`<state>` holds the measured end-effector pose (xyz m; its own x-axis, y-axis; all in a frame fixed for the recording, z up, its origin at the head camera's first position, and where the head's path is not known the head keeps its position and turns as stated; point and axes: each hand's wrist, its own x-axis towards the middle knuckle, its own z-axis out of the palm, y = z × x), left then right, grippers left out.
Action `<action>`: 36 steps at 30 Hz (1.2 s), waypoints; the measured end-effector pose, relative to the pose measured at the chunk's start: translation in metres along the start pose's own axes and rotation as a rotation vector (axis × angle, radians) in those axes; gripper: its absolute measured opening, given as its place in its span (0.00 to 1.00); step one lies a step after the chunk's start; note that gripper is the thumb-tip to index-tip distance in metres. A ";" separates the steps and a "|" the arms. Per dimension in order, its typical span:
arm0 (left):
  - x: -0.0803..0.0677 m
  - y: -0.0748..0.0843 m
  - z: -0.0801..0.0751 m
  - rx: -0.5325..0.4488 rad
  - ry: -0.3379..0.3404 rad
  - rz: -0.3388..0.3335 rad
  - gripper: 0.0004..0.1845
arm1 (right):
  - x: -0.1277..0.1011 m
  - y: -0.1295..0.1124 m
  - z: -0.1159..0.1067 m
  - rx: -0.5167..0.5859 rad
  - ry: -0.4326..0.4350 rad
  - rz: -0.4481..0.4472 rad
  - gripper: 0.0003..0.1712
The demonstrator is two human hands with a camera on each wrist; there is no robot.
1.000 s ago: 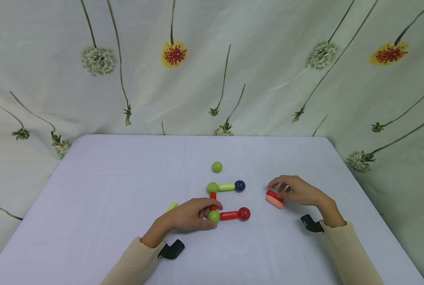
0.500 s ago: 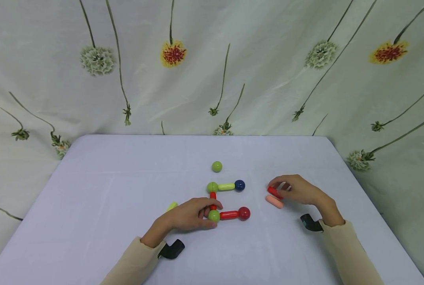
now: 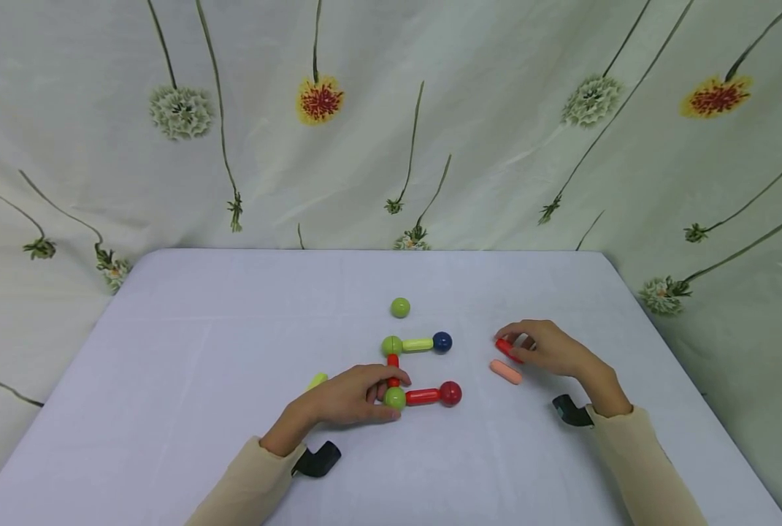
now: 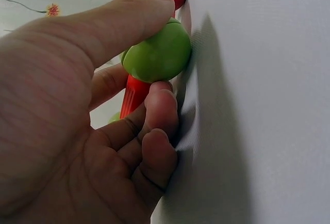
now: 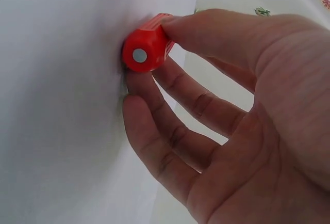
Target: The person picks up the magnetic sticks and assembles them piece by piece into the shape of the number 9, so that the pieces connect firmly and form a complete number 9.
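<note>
Red stick point(image 3: 507, 349) now lifted off pink stick point(image 3: 506, 372) by right hand point(image 3: 548, 348) | left hand point(image 3: 354, 398) pinches green ball point(image 3: 394, 398), steadying frame on tabletop point(image 3: 233, 329)

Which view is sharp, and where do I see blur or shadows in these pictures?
Head view: evenly lit, sharp, edges bent by the wide lens. Left wrist view: the left hand is soft and close, shadowing the cloth beside the green ball. Right wrist view: the red stick is sharp.

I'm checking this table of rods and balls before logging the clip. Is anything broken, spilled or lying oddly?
Nothing looks damaged or spilled. The left hand holds a green ball of the joined piece; the right hand pinches a red rod. A pink rod, a loose green ball and a yellow-green rod lie apart on the table.
</note>
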<state>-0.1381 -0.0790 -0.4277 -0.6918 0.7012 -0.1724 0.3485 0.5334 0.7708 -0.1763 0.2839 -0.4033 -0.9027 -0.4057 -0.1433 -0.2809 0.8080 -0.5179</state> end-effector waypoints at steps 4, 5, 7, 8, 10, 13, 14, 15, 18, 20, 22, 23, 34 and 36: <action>0.000 0.000 0.000 -0.005 0.000 -0.002 0.23 | 0.001 -0.003 0.002 -0.017 -0.002 0.007 0.18; 0.000 -0.001 0.000 -0.005 0.000 -0.002 0.23 | 0.001 -0.003 0.003 -0.027 -0.003 0.007 0.18; 0.000 -0.001 0.000 -0.006 -0.001 0.001 0.23 | 0.002 -0.004 0.005 -0.047 -0.003 0.009 0.18; 0.000 -0.001 0.000 -0.005 -0.002 0.002 0.23 | 0.003 -0.004 0.006 -0.057 -0.002 0.009 0.18; 0.000 -0.001 0.000 -0.006 -0.002 0.000 0.23 | 0.004 -0.005 0.008 -0.077 0.005 0.005 0.18; -0.001 -0.001 0.000 -0.011 -0.003 -0.002 0.23 | 0.005 -0.007 0.010 -0.099 0.019 -0.013 0.17; -0.001 -0.002 0.000 -0.012 -0.003 -0.003 0.23 | 0.006 -0.008 0.010 -0.101 0.025 -0.016 0.17; -0.001 -0.002 0.000 -0.015 -0.003 -0.003 0.23 | 0.006 -0.009 0.011 -0.105 0.032 -0.018 0.17; -0.001 -0.002 0.000 -0.016 -0.003 -0.002 0.23 | 0.006 -0.012 0.011 -0.107 0.049 -0.029 0.17; -0.001 -0.002 0.000 -0.015 -0.004 -0.002 0.23 | 0.006 -0.013 0.010 -0.110 0.067 -0.027 0.18; 0.000 -0.002 0.000 -0.014 -0.004 0.001 0.23 | 0.006 -0.014 0.009 -0.116 0.092 -0.037 0.17; 0.000 -0.001 0.000 -0.014 -0.005 0.002 0.23 | 0.006 -0.015 0.008 -0.121 0.106 -0.039 0.17; 0.001 0.000 0.000 -0.013 -0.004 0.010 0.23 | 0.004 -0.023 0.008 -0.107 0.179 -0.097 0.20; 0.001 0.000 0.000 -0.014 -0.004 0.007 0.23 | 0.004 -0.026 0.009 -0.093 0.171 -0.086 0.19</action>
<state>-0.1390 -0.0785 -0.4275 -0.6866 0.7070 -0.1692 0.3448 0.5216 0.7804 -0.1698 0.2576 -0.3984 -0.9139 -0.4032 0.0473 -0.3813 0.8126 -0.4408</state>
